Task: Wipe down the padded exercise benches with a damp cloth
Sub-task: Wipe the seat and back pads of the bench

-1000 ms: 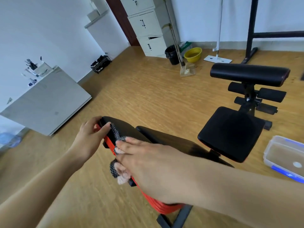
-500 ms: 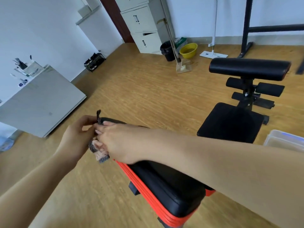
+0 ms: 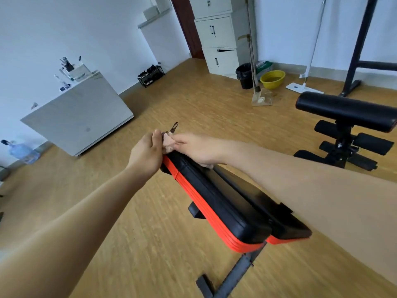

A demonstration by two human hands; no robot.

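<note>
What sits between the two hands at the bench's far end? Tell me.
The bunched cloth: the left hand and the right hand both hold it, just above the far end of the bench. The head view shows it.

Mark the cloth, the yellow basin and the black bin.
cloth (image 3: 168,145): head view, on the pink bunched middle.
yellow basin (image 3: 271,84): head view, on the front outer wall.
black bin (image 3: 243,79): head view, on the side wall.
</note>
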